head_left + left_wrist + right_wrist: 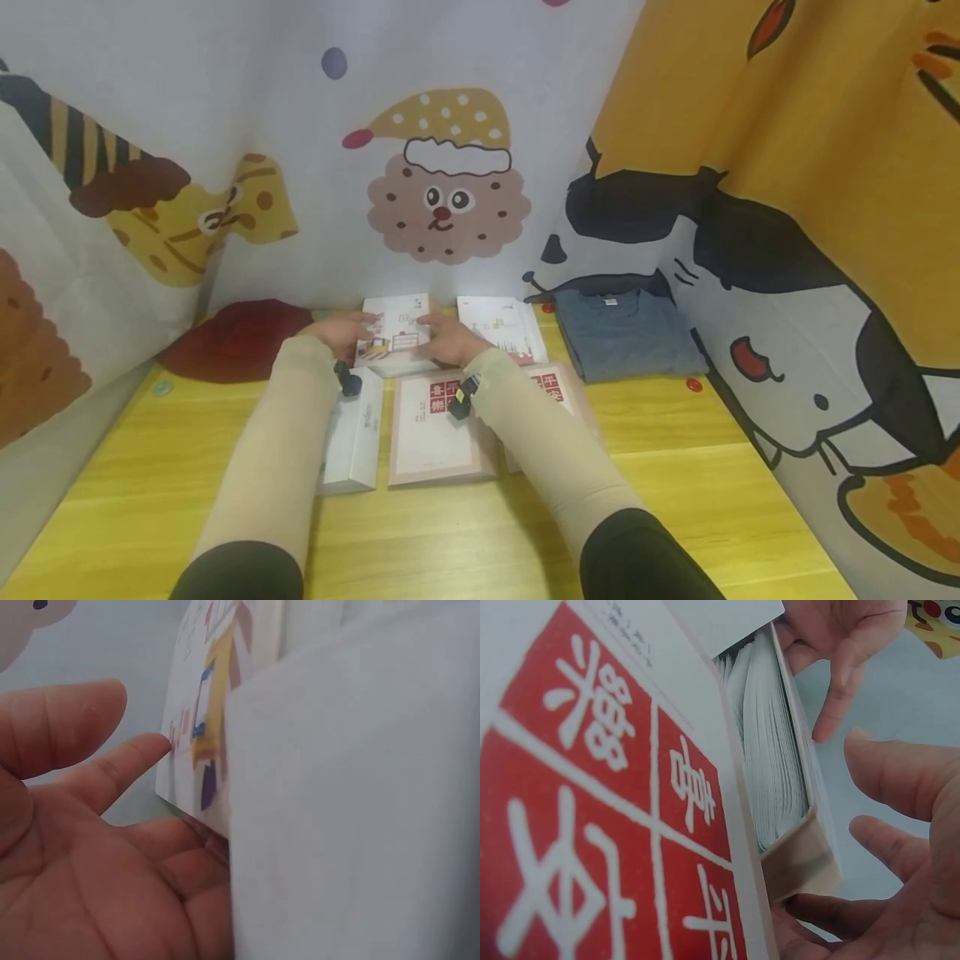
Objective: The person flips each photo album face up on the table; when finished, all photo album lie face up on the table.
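Note:
Both hands are at a thick-paged book (396, 332) with a white illustrated cover, lying at the back of the table. My left hand (343, 335) is at its left edge. In the left wrist view, the index fingertip touches the cover, other fingers reach the lower edge, and the thumb stands apart. My right hand (452, 342) is at the right edge. In the right wrist view, its thumb (900, 769) and index finger extend apart from the cover, while lower fingers lie by the book's corner. Pages (769, 750) show inside the cover.
In front lie a white folded piece (356, 442) and pink-bordered pieces (438, 442) with red character squares. Another white illustrated book (498, 325) is at the right. A dark red cloth item (232, 342) lies left, a folded grey shirt (630, 337) right. Printed curtains hang behind.

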{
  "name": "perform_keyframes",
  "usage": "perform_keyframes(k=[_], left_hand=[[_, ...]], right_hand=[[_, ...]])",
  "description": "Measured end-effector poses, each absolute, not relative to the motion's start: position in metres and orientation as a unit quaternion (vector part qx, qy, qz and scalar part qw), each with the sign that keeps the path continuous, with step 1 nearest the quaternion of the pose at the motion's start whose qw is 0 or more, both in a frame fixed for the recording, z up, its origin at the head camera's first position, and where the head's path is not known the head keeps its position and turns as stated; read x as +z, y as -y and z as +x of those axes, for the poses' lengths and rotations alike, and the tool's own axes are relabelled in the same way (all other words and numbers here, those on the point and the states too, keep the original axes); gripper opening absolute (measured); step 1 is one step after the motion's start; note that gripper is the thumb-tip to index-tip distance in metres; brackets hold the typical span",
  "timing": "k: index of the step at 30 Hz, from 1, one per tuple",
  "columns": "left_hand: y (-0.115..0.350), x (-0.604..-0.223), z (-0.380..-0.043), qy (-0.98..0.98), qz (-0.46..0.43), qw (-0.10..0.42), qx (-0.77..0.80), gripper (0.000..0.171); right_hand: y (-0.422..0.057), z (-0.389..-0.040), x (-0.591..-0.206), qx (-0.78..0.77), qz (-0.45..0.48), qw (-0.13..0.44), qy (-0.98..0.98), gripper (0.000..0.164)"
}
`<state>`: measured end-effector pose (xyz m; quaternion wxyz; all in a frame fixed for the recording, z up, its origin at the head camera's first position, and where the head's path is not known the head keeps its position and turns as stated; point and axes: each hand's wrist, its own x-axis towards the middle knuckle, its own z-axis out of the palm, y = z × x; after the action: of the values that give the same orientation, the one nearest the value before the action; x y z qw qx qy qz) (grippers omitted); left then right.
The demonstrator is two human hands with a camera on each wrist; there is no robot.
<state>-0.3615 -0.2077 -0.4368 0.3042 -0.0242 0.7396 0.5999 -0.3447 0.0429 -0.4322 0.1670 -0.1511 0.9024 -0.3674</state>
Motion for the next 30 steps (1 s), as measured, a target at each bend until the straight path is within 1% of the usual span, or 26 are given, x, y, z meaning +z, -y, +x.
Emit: perform_keyframes(k=[12,17,19,23,30], left_hand=[[0.207,-0.433,-0.36,-0.791,-0.017,0.287,0.54,0.066],[0.207,-0.437,-0.364,-0.777,-0.038,0.297,0.553,0.067],[0.207,-0.436,-0.364,-0.773,-0.034,0.301,0.557,0.067],[0.206,-0.428,-0.358,-0.751,-0.017,0.302,0.586,0.066],[0.196,-0.407,-0.34,-0.765,-0.015,0.271,0.584,0.07]], right_hand=[[-0.042,-0.345,-0.433,-0.361,-0.156,0.168,-0.904,0.074],[-0.042,-0.346,-0.435,-0.355,-0.149,0.172,-0.907,0.074],[-0.042,-0.346,-0.435,-0.351,-0.149,0.171,-0.909,0.075],[-0.042,-0.345,-0.435,-0.353,-0.153,0.164,-0.908,0.076],[-0.042,-0.343,-0.433,-0.379,-0.131,0.177,-0.899,0.078]])
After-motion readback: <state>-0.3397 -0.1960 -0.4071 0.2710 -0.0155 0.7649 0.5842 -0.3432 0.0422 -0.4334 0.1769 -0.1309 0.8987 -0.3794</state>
